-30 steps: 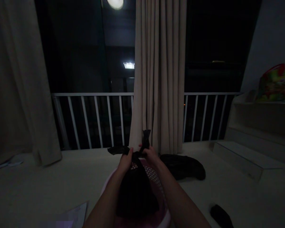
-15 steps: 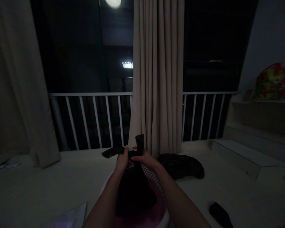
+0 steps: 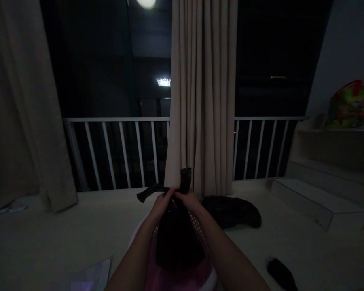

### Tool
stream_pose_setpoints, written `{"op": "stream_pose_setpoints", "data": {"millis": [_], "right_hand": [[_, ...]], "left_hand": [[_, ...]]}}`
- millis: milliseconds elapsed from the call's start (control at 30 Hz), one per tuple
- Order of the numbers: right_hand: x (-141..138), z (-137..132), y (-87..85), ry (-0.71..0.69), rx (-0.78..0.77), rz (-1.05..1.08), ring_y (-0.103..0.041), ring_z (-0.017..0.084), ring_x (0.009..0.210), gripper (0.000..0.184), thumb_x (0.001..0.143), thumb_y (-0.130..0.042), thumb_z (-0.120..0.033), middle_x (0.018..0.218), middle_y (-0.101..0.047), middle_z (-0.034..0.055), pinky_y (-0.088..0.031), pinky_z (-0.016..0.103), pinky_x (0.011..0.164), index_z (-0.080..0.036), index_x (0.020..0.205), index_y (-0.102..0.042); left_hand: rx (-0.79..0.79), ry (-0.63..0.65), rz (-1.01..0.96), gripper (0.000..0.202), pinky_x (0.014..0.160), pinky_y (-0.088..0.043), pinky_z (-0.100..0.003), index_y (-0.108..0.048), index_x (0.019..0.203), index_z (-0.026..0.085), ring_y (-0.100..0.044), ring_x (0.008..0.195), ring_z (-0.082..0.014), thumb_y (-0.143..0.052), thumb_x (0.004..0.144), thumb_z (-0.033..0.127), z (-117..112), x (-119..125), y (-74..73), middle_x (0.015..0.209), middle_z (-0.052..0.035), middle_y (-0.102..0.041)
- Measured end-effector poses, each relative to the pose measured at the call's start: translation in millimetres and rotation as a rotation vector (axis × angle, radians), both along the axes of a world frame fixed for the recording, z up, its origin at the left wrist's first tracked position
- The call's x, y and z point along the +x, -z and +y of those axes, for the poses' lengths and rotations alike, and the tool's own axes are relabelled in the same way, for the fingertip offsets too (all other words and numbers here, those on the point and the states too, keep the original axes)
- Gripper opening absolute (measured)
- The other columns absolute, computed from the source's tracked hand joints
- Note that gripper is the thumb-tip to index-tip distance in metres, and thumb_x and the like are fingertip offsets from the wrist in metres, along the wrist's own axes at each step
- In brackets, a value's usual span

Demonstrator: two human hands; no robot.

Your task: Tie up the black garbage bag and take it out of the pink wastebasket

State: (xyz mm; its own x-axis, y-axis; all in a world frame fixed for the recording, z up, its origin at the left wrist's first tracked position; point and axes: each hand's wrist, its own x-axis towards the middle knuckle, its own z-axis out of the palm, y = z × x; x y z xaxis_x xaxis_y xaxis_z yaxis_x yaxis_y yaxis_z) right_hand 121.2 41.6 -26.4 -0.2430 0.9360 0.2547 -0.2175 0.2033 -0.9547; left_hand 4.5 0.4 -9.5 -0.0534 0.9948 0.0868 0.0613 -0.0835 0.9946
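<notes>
A black plastic bag (image 3: 178,242) hangs, gathered at its neck, over a pink basket (image 3: 210,279) with a perforated wall. My left hand (image 3: 161,204) pinches the bag's neck from the left, and one handle strip sticks out past it to the left. From the right, my right hand (image 3: 188,201) grips the same neck, with the other strip standing up above its fingers. Both hands are closed and touch each other at the fingertips. The knot area between them is too dark to make out.
Another black bag (image 3: 232,211) lies on the floor behind the basket to the right. A small dark item (image 3: 281,275) rests at front right, some papers (image 3: 98,273) at front left. Beyond stand a curtain (image 3: 203,101), a white railing (image 3: 118,120) and a low white box (image 3: 318,198).
Both hands have drawn together and shifted slightly right with the bag. The bag's body sits a little higher and further right, and its handle strips have moved right.
</notes>
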Motion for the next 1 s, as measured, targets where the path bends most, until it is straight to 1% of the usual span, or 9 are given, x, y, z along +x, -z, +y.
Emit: {"op": "stream_pose_setpoints", "data": {"millis": [67,133,233,333,467,567,667,833,1000], "right_hand": [[1.0,0.4,-0.6,0.006,-0.001,-0.001,-0.059,0.015,0.06,0.032,0.057,-0.07,-0.036,0.069,-0.064,0.0025,-0.047,0.028,0.059,-0.015,0.081,-0.065],[1.7,-0.7,-1.7,0.0,-0.006,-0.006,-0.059,0.015,0.06,0.031,0.057,-0.07,-0.035,0.069,-0.065,0.0025,-0.047,0.028,0.059,-0.015,0.081,-0.065],[2.2,-3.6,-3.4,-0.008,-0.001,-0.026,-0.06,0.016,0.066,0.032,0.057,-0.07,-0.033,0.074,-0.066,0.0029,-0.048,0.029,0.063,-0.016,0.084,-0.065],[2.0,-5.3,-3.6,0.009,0.011,-0.052,-0.061,0.017,0.074,0.033,0.06,-0.069,-0.035,0.081,-0.066,0.0039,-0.048,0.03,0.068,-0.016,0.086,-0.065],[1.0,-2.9,-0.5,0.011,0.052,-0.084,-0.061,0.017,0.076,0.035,0.059,-0.071,-0.036,0.082,-0.066,0.0032,-0.047,0.03,0.071,-0.017,0.087,-0.062],[0.3,-0.5,1.7,0.022,0.083,-0.118,-0.061,0.016,0.075,0.037,0.056,-0.073,-0.03,0.081,-0.065,0.0017,-0.047,0.03,0.072,-0.018,0.088,-0.06],[-0.3,-0.1,1.7,0.008,0.114,-0.134,-0.061,0.017,0.073,0.031,0.059,-0.069,-0.027,0.078,-0.065,0.0017,-0.047,0.031,0.072,-0.017,0.086,-0.06],[-1.3,0.0,1.2,0.079,0.128,-0.146,-0.062,0.018,0.075,0.03,0.059,-0.067,-0.026,0.081,-0.066,0.0032,-0.048,0.032,0.073,-0.016,0.086,-0.06],[-0.9,0.5,0.9,0.121,0.168,-0.198,-0.062,0.019,0.081,0.033,0.06,-0.066,-0.026,0.088,-0.067,0.0051,-0.048,0.033,0.076,-0.015,0.091,-0.061]], "left_hand": [[0.013,0.033,-0.032,0.051,0.05,-0.04,-0.02,-0.066,0.085,0.013,-0.057,0.053,-0.0137,-0.056,0.069,0.06,-0.6,0.6,0.4,0.054,-0.0017,-0.061],[0.002,0.017,-0.045,0.049,0.048,-0.038,-0.02,-0.066,0.08,0.012,-0.055,0.049,-0.0125,-0.057,0.068,0.059,-0.8,0.9,0.8,0.052,-0.0013,-0.059],[-0.027,-0.026,-0.051,0.046,0.04,-0.031,-0.019,-0.062,0.068,0.012,-0.044,0.038,-0.009,-0.058,0.067,0.058,-1.3,1.7,0.6,0.041,0.0034,-0.047],[-0.06,-0.023,-0.142,0.04,0.04,-0.032,-0.018,-0.06,0.068,0.013,-0.038,0.035,-0.0067,-0.061,0.067,0.053,-2.0,2.5,-1.0,0.038,0.0087,-0.036],[-0.072,-0.049,-0.214,0.032,0.044,-0.039,-0.02,-0.056,0.069,0.014,-0.043,0.038,-0.0069,-0.064,0.067,0.045,0.4,1.7,-0.7,0.041,0.0081,-0.042],[-0.03,-0.057,-0.218,0.036,0.039,-0.035,-0.019,-0.048,0.06,0.017,-0.039,0.034,-0.0063,-0.063,0.065,0.049,3.9,-0.2,3.3,0.038,0.0087,-0.038],[0.014,-0.038,-0.215,0.043,0.035,-0.029,-0.018,-0.043,0.056,0.018,-0.036,0.031,-0.0058,-0.062,0.062,0.056,5.6,-1.4,7.0,0.036,0.0097,-0.034],[-0.003,-0.056,-0.153,0.045,0.036,-0.03,-0.019,-0.043,0.055,0.018,-0.039,0.032,-0.0068,-0.059,0.062,0.06,6.5,-2.3,7.7,0.037,0.0074,-0.039],[0.004,-0.081,-0.175,0.041,0.038,-0.031,-0.019,-0.048,0.059,0.017,-0.04,0.033,-0.0067,-0.063,0.059,0.055,7.7,-3.8,6.3,0.039,0.0069,-0.043]]}}
